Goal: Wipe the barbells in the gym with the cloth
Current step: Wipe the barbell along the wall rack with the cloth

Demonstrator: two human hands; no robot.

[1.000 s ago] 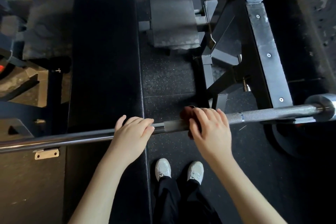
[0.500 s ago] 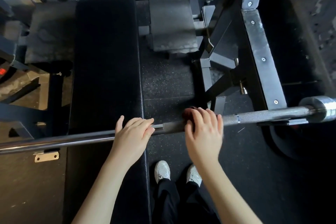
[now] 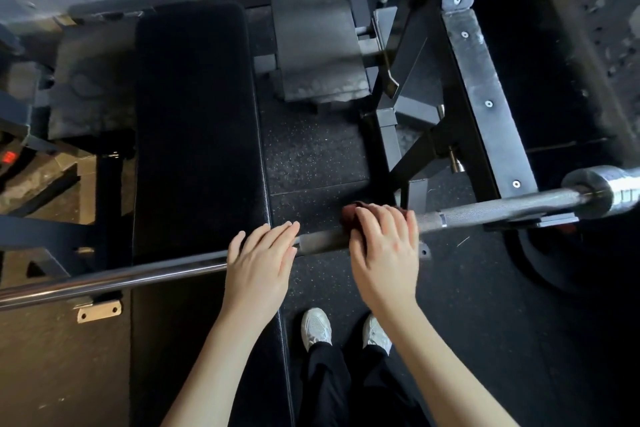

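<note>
Dark red cloth (image 3: 348, 215) under fingers (image 3: 364, 222) of right hand (image 3: 384, 253), on barbell (image 3: 485, 211).

Dark red cloth (image 3: 348, 215) noted under right hand (image 3: 384, 253); barbell (image 3: 485, 210) steel-grey, cross-hatched rightward. Black bench pad (image 3: 194, 132) and pale-speckled black floor (image 3: 311, 149) recorded ahead of left hand (image 3: 259, 263).

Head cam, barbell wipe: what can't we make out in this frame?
cloth: mostly covered by the right hand; only a dark red edge shows.
barbell: both ends cut off by the left and right frame edges.
Bar surface under the left hand: hidden.
Right-hand fingers: motion-blurred.
red marking, far left: too small to read.
</note>
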